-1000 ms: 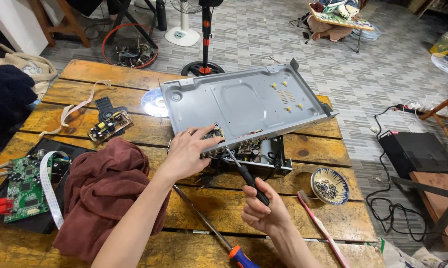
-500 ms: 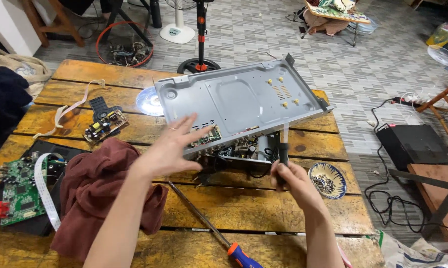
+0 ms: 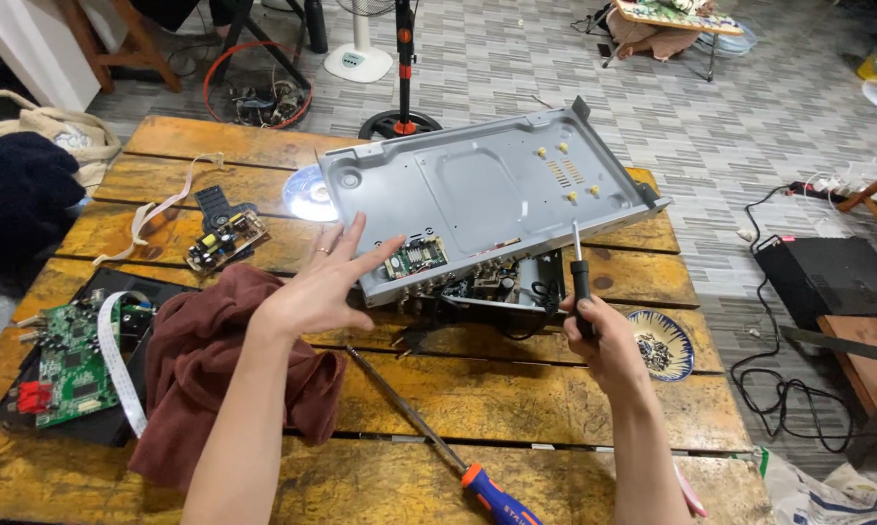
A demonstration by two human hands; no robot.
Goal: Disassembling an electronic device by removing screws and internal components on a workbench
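Note:
A grey metal player chassis rests tilted on the wooden table, underside up, with circuit parts showing along its near edge. My left hand is spread, fingers apart, with its fingertips against the chassis's near left edge. My right hand grips a black-handled screwdriver held upright, tip up near the chassis's right near edge. A second long screwdriver with an orange and blue handle lies on the table between my forearms.
A maroon cloth lies left of my arm, beside a green circuit board with a white ribbon cable. A small board, a disc and a small dish of screws also sit on the table. Cables and a black box are on the floor at right.
My right hand carried the screwdriver from the table's front to the chassis's right side and turned it upright. My left hand has opened and spread against the chassis edge.

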